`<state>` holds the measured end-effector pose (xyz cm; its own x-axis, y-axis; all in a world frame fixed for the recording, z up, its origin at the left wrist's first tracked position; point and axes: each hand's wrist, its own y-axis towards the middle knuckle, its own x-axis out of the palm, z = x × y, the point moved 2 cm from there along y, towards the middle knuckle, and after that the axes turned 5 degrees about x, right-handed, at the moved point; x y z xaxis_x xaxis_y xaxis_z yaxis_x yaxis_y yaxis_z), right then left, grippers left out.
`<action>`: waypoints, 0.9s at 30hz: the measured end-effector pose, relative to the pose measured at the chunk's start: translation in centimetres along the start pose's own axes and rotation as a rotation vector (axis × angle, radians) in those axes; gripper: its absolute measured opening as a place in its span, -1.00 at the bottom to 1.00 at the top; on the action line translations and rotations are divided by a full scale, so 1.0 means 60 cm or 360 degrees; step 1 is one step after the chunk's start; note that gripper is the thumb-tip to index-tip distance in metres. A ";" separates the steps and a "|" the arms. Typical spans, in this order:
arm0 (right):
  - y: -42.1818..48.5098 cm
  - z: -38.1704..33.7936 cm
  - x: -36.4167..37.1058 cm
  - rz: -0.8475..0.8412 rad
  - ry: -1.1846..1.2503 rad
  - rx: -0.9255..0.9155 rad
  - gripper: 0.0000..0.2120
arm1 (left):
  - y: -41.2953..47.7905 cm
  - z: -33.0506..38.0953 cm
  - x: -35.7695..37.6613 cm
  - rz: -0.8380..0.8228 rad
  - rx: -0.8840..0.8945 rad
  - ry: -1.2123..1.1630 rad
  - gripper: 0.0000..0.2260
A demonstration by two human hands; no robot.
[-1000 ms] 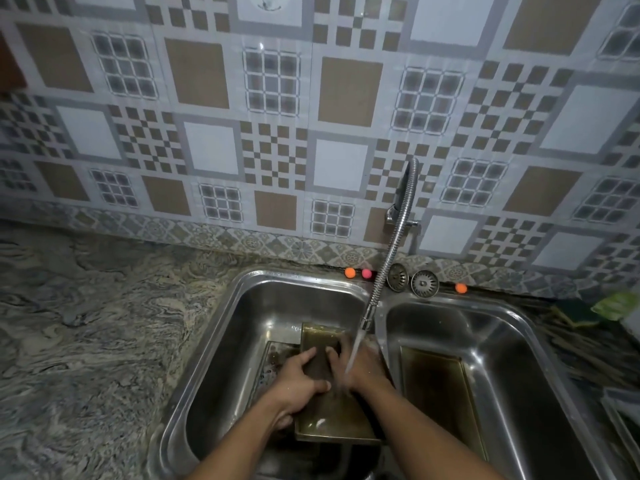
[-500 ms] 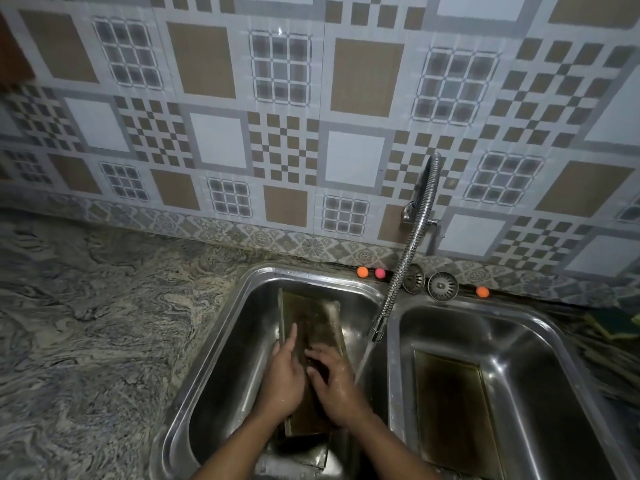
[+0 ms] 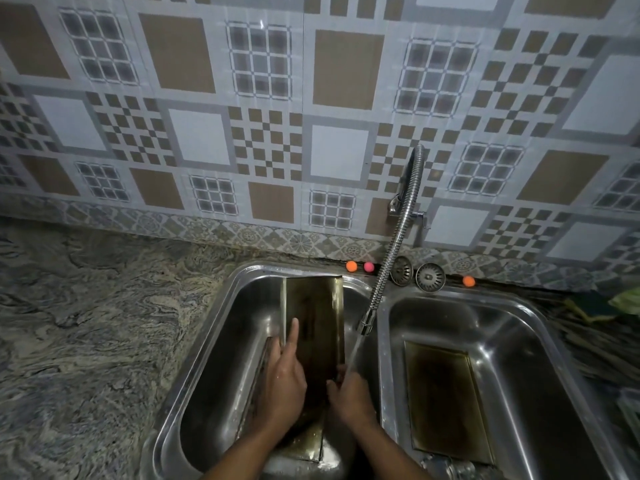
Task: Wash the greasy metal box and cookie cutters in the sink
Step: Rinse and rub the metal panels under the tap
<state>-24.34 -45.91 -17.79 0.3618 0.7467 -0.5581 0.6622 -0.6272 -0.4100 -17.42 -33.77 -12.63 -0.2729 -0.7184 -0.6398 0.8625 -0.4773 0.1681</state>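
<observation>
A greasy, brownish metal box (image 3: 317, 317) stands tilted up on end in the left sink basin (image 3: 221, 344), its far end leaning near the basin's back rim. My left hand (image 3: 285, 379) holds its left edge, forefinger stretched up along the rim. My right hand (image 3: 349, 396) grips the box's lower right edge, under the water stream from the flexible tap hose (image 3: 388, 261). A second greasy flat metal piece (image 3: 446, 400) lies in the right basin (image 3: 540, 358). Another dark piece lies under the box, mostly hidden. I cannot make out any cookie cutters.
Two metal drain strainers (image 3: 429, 277) and small orange and pink balls (image 3: 351, 266) sit on the ledge behind the sink. Marbled stone counter (image 3: 86, 323) stretches to the left. A green sponge (image 3: 588, 306) lies at the far right. Tiled wall stands behind.
The box has been raised from lying low in the basin to standing more upright. My left hand slid to its left edge and my right hand moved to its lower right edge.
</observation>
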 end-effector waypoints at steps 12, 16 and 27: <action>-0.005 -0.040 -0.045 0.0024 -0.0695 -0.0404 -0.63 | 0.031 -0.076 0.006 0.0157 -0.1005 -0.0725 -0.41; 0.027 -0.100 -0.042 -0.0179 -0.1005 -0.0532 -0.63 | 0.036 -0.098 0.003 0.0083 -0.1279 -0.1120 -0.42; 0.024 -0.135 -0.080 -0.0670 -0.1559 -0.0317 -0.70 | 0.003 -0.073 0.007 -0.0621 -0.1486 -0.1472 -0.52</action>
<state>-19.81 -48.62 -9.85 -0.5423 0.3371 -0.7696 0.7371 -0.2486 -0.6283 -15.53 -31.92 -16.15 -0.4267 -0.8655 0.2623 0.5279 -0.4739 -0.7048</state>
